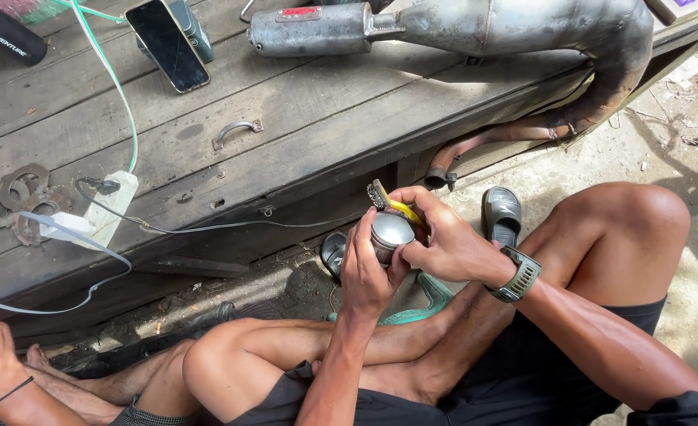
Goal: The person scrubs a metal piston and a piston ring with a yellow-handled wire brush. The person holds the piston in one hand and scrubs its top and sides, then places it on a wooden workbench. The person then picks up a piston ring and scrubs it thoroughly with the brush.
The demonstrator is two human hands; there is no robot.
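Center frame: left hand (368,272) gripping metal piston (390,233); right hand (443,241) closed on yellow brush (392,203), prob. scrubbing its top; next needs steady strokes.

Both arms are bare right up to the elbow and beyond, no sleeves and no gloves on either hand. On the right wrist sits a wristwatch (517,276) with a chunky olive-green ribbed strap and a dark case. Down below, dark charcoal shorts (522,379) cover the upper thighs, plain cloth with no markings showing. Knees and shins are bare. The feet are bare too, tucked in close under the legs.
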